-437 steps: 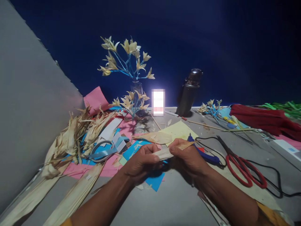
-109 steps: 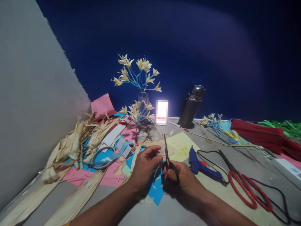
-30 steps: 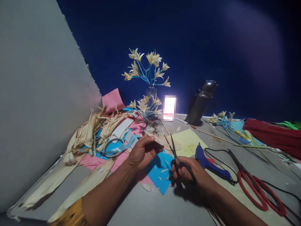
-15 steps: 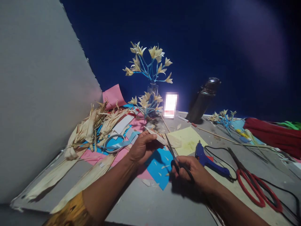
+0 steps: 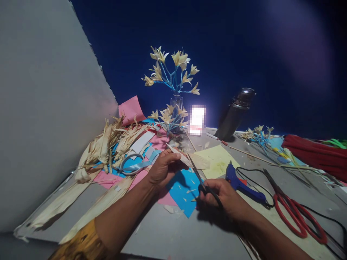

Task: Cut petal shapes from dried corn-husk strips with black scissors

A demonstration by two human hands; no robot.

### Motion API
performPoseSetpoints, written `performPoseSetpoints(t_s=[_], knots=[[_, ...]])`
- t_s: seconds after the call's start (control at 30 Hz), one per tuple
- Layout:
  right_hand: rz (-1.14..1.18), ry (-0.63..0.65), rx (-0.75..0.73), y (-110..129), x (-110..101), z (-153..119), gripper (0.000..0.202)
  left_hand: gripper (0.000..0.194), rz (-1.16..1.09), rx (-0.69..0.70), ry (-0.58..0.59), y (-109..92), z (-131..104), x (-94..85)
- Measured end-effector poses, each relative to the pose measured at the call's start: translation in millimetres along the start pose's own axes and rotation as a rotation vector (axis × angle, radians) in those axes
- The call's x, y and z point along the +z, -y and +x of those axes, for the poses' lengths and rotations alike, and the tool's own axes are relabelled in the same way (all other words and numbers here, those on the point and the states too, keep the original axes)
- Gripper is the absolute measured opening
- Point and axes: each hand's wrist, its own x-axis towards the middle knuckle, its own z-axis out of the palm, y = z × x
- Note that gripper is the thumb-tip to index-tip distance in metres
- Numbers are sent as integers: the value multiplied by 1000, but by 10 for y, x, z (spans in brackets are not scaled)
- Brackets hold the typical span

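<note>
So the left hand [image 5: 162,169] has its grip pinched shut on a thin pale strip of dried corn husk [image 5: 181,157], holding it up off the grey tabletop [image 5: 173,234] with the strip sticking out to the right past the fingertips. The right hand [image 5: 221,195] is just beside it, fingers clamped through the handles of the small black scissors [image 5: 200,180]. The blades point up and left and meet the husk strip right beyond the left thumb. Looks like they're slightly apart around it, but it's too dim to be sure.

Under both hands lies a blue paper sheet [image 5: 182,193] dotted with little husk offcuts, on top of pink paper [image 5: 108,178]. Just right of the scissors hand sit a blue glue gun [image 5: 242,184] with its black cord, then big red-handled scissors [image 5: 296,215]. A heap of dried corn husks [image 5: 103,151] and a roll of light blue ribbon [image 5: 131,167] are off to the left.

At the back, a clear glass bottle [image 5: 176,104] holds a spray of husk flowers on blue stems [image 5: 172,68]. A dark metal flask [image 5: 235,112] stands near it.
</note>
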Motion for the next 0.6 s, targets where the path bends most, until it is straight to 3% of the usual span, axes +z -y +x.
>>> performPoseSetpoints(t_s=[0.43, 0.6], knots=[[-118, -44, 11, -24, -26, -2, 40, 12, 104, -19, 57, -76, 40, -67], [43, -14, 75, -31, 31, -8, 43, 10, 48, -22, 54, -68, 30, -52]])
